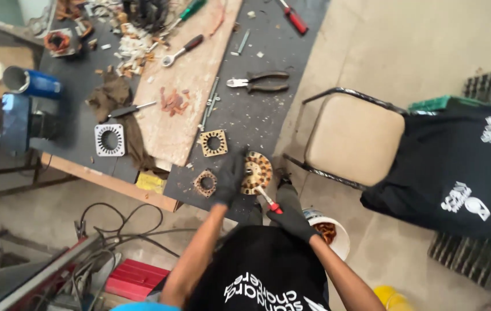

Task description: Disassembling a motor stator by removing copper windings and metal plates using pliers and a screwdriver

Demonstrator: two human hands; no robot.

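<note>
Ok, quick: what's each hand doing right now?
Left hand: gloved, gripping the round motor stator on the bench.
Right hand: gloved, closed on a red-handled tool.

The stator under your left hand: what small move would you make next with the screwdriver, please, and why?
Probably press the screwdriver tip further into the stator: the left hand pins it at the bench edge, and the right hand already aims the tip at it.

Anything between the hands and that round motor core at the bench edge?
Nothing visible. The left hand already rests on the round motor core, and the right hand holds a red-handled tool whose tip reaches the core.
</note>
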